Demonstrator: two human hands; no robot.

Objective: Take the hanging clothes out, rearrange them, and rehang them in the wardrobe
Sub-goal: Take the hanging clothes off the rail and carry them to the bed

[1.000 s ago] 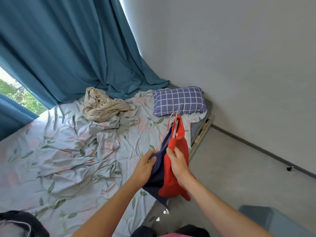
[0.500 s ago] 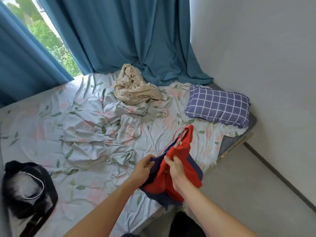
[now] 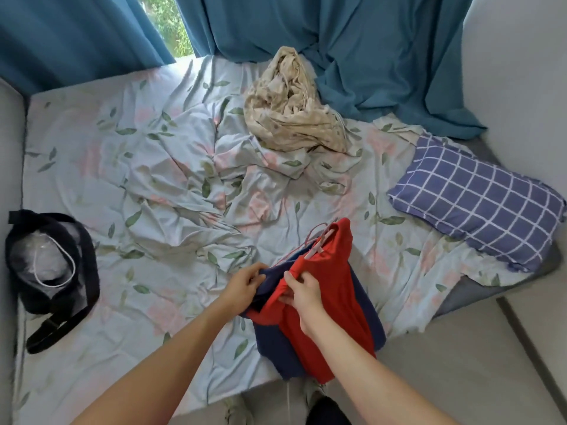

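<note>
1. Red and navy cloth fills my grip: the garment hangs from both hands over the near edge of the bed, its lower part draped on the sheet and past the mattress edge.
2. My left hand pinches the navy layer on the garment's left side, fingers curled round the fabric. My right hand is closed on the red layer beside it, thumb and fingers bunching the cloth.
3. Its long axis runs away from me and slightly right: the pink hanger pokes out of the far top end and the hem lies nearest my body. Both hands sit mid-length, well below the hanger. I judge the right hand is the nearer one to reach up for it.
4. I can't quite tell whether this is one two-tone piece or two garments sharing the hanger; the layers overlap.
5. Floral sheet, heavily rumpled, so laying the garment flat would need smoothing. A beige bundle of cloth sits at the far side, a checked pillow to the right, a black bag to the left.
6. Teal curtains hang behind the bed. No wardrobe is in view.
</note>
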